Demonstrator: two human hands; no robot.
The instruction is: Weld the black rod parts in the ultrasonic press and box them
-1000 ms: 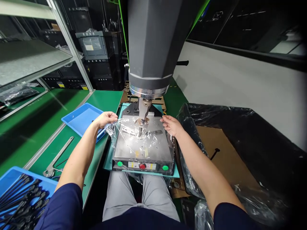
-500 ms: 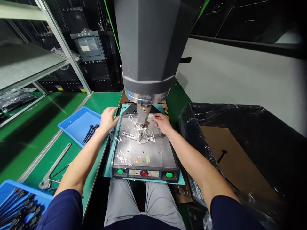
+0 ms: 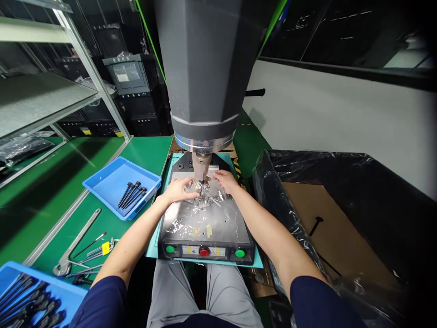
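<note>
A grey press (image 3: 201,68) with a tapered metal horn (image 3: 200,168) stands in front of me, its tip right above a small metal fixture (image 3: 204,200) on the film-covered base plate (image 3: 191,223). My left hand (image 3: 179,189) reaches in from the left, thumb and forefinger apart beside the horn tip; I see nothing held in it. My right hand (image 3: 226,181) is at the right of the horn, its fingertips closed together by the fixture. Whatever lies between them is too small to make out. Clear film and glare hide details of the fixture.
On the green bench at left, a blue tray (image 3: 118,171) holds several black long-stemmed parts (image 3: 131,195); a fuller blue tray (image 3: 73,296) is nearer. An adjustable wrench (image 3: 77,241) and hex keys (image 3: 97,250) lie between. At right is a film-lined bin (image 3: 273,200) with cardboard.
My left hand has moved right, from the plate's left edge to beside the horn tip. My right hand stays by the fixture. The head view has shifted slightly.
</note>
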